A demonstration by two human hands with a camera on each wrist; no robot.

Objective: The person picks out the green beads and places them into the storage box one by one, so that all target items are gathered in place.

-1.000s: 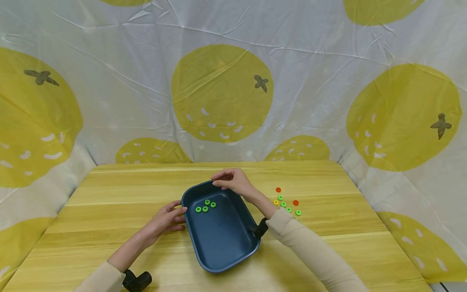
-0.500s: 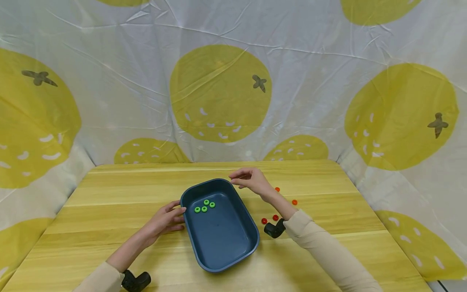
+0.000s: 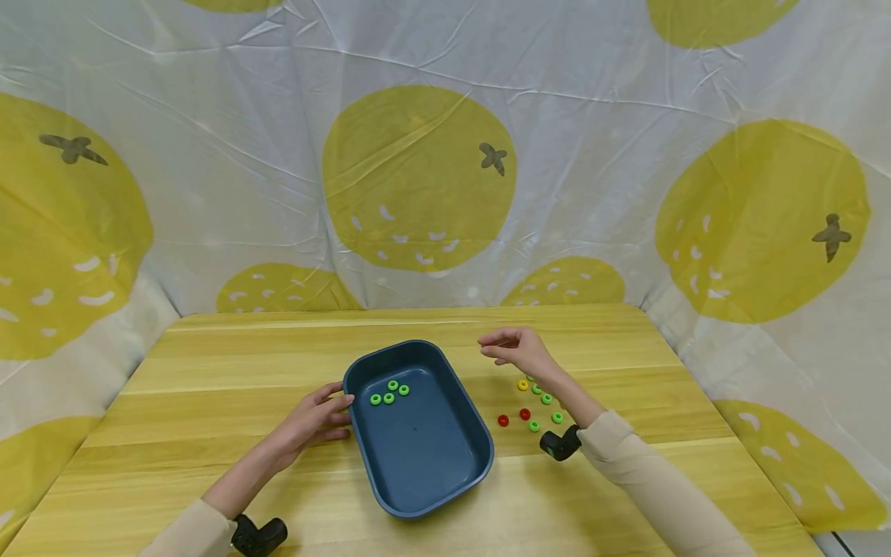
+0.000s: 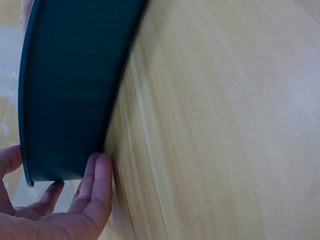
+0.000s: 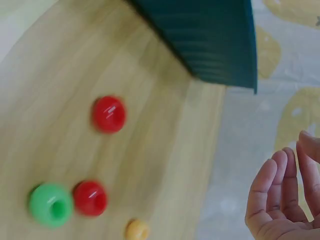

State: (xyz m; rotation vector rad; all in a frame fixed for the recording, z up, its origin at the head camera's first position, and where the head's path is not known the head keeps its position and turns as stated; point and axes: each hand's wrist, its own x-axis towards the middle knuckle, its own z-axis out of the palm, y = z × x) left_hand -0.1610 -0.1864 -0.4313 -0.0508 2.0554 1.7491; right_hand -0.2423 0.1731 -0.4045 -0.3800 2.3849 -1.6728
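My left hand (image 3: 316,422) holds the dark blue tray (image 3: 445,445) by its left side. In the left wrist view the thumb is at the rim and the fingers lie along the outer wall of the tray (image 4: 75,90). Several green ring-shaped beads (image 3: 389,398) lie inside, near the far left corner. Right of the tray, my right hand (image 3: 522,350) hovers with relaxed fingers, thumb tip close to the index finger; nothing shows between them. Below it on the table are red beads (image 3: 525,414), a yellow bead (image 3: 523,384) and several green beads (image 3: 546,399).
The wooden table (image 3: 244,363) carries the tray and the loose beads. A white cloth (image 3: 592,178) printed with yellow fruit hangs behind it and at both sides. Each wrist wears a black camera, such as the left camera (image 3: 260,536).
My right hand has left the tray's far rim and moved right over the loose beads. Two orange-red beads seen earlier are now hidden behind it. The left hand and tray stay in place.
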